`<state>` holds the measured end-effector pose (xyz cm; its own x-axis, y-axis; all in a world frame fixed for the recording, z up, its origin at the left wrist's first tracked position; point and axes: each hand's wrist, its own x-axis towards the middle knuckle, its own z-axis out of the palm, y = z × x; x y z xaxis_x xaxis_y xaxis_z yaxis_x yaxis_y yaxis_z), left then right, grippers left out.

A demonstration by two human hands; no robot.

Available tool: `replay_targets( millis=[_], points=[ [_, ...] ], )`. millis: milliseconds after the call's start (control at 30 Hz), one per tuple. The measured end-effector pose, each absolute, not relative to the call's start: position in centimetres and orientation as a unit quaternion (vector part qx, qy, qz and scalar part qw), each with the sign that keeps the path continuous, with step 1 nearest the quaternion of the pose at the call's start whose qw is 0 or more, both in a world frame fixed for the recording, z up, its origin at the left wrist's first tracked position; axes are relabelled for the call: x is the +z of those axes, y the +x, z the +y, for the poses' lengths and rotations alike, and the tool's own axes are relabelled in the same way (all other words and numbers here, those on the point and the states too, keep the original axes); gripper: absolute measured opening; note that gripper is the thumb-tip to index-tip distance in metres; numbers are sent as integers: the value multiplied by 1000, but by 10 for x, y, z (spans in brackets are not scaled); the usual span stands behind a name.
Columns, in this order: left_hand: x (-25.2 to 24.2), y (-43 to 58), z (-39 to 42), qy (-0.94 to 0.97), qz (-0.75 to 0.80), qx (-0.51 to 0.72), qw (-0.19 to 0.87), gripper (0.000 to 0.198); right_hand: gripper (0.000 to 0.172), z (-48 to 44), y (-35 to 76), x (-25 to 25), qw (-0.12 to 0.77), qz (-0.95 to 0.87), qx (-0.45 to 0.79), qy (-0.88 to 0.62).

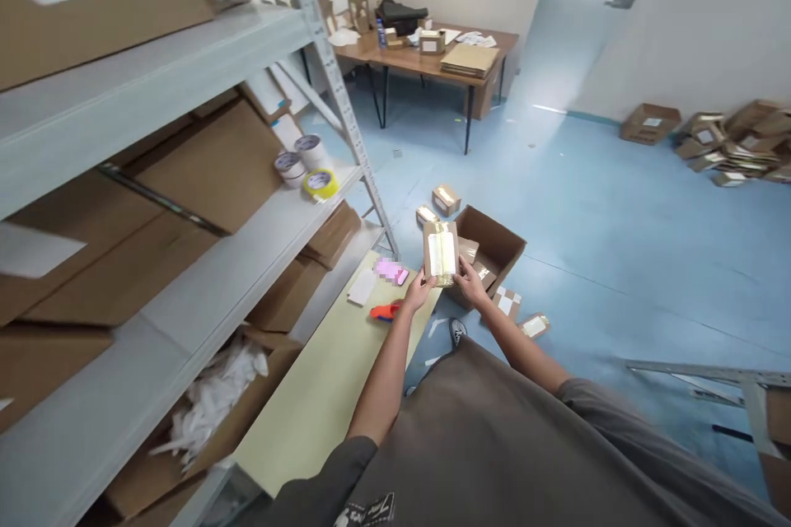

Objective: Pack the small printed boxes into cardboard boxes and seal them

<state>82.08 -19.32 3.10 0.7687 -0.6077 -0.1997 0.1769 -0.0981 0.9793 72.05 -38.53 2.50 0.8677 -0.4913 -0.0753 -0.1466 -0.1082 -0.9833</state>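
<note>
Up between both hands, a flat cardboard parcel, held over an open cardboard box, its taped face tilted upward, seemingly for a clear view of the tape. Left hand pinching the parcel's lower left edge, right hand at its lower right edge; both grips narrow and closed on the parcel. Forearms reaching forward and converging, elbows well apart. Just left of the hands, on a pale green board: an orange tape dispenser, a blurred pink object and a white paper slip, probably left there to stay within reach. Small taped parcels on the blue floor just beyond the box. Rolls of tape on a nearby metal shelf.
</note>
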Motion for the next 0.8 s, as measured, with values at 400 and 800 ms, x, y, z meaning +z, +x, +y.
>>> replay_targets(
  millis=[400,800],
  points=[
    [-13,843,-390,743,-77,-335,574,95,74,-573,748,-23,567,276,-123,-766],
    [-6,886,-320,825,69,-190,528,60,66,-580,830,-23,513,252,-62,-818]
  ],
)
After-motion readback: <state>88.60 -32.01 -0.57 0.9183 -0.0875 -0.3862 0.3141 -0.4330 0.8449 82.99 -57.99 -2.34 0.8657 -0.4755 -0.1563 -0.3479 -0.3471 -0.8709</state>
